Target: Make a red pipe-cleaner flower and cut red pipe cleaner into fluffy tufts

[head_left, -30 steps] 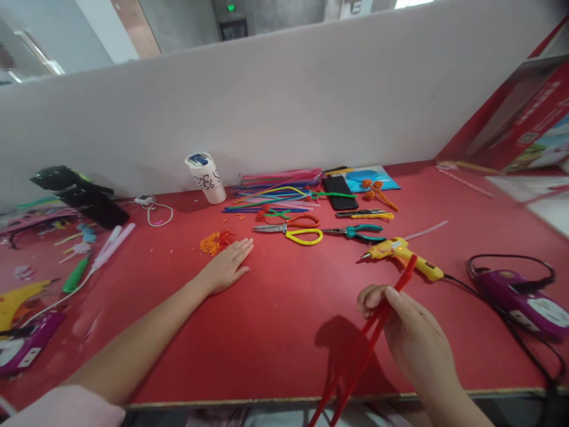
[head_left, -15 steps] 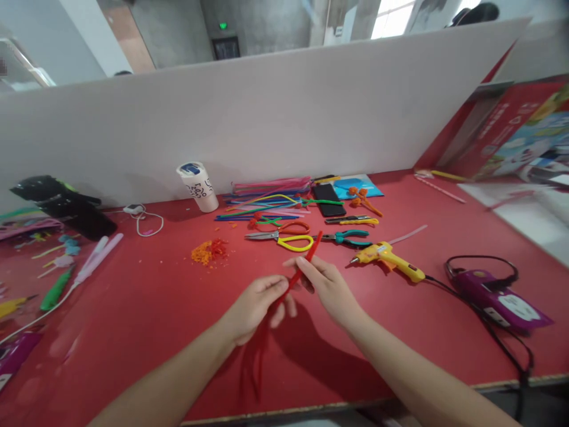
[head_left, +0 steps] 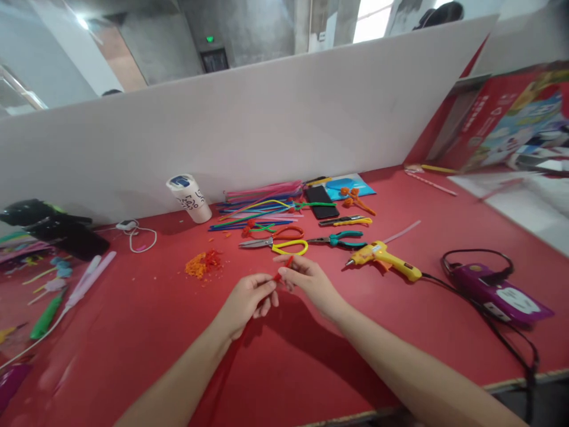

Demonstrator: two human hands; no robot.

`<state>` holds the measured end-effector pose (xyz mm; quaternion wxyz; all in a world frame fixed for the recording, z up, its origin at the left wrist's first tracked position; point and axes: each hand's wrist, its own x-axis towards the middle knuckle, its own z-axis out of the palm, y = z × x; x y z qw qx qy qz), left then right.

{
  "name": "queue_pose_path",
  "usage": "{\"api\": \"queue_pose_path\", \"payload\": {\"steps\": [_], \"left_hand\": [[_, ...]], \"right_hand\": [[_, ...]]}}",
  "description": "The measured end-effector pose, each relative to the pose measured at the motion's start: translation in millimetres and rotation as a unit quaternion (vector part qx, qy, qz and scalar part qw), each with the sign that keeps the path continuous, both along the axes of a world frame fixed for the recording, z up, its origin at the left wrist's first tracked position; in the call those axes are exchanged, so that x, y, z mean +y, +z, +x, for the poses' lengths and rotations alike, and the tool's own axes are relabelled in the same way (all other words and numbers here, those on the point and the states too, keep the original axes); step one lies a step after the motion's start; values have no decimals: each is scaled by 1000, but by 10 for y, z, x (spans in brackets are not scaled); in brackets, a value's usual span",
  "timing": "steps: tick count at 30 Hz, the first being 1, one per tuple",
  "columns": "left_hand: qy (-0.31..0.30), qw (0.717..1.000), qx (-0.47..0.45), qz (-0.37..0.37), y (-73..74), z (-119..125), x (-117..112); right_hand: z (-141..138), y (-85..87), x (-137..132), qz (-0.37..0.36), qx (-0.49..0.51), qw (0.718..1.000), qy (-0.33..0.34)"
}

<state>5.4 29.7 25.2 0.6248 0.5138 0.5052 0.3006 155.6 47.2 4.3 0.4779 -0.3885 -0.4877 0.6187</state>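
Between my two hands runs a red pipe cleaner (head_left: 283, 270), low over the table. My left hand (head_left: 243, 301) pinches it with thumb and fingers. My right hand (head_left: 315, 286) grips it farther up, near its short upper end, and the hands are almost touching. Part of the pipe cleaner is hidden by the fingers, and its lower length blends into the red table. Just beyond the fingers lie scissors (head_left: 258, 244) with one red and one yellow handle. Teal-handled pliers (head_left: 341, 240) rest to their right. A pile of orange and red clippings (head_left: 201, 264) is left of my hands.
A yellow glue gun (head_left: 391, 261) lies at right, its cord leading to a purple power strip (head_left: 502, 293). Behind are bundled pipe cleaners (head_left: 262, 204), a phone (head_left: 322, 203), a cutter (head_left: 344, 220) and a white cup (head_left: 190, 198). A black bottle (head_left: 57, 228) lies at left.
Both hands have shifted slightly left and closer together, still on the pipe cleaner. Less of its upper end sticks out above my right hand. The camera view has turned a little.
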Motion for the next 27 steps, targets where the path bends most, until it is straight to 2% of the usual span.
{"api": "queue_pose_path", "payload": {"steps": [7,13,27], "left_hand": [[-9,1000,-19,-14,-4,-1,11],[-18,1000,9,-4,-10,7,27],[-23,999,-3,-28,-61,-1,42]], "right_hand": [[67,-47,6,-8,-11,1000,4],[51,-56,-26,-5,-40,999,9],[45,-90,-10,38,-113,993,10]]}}
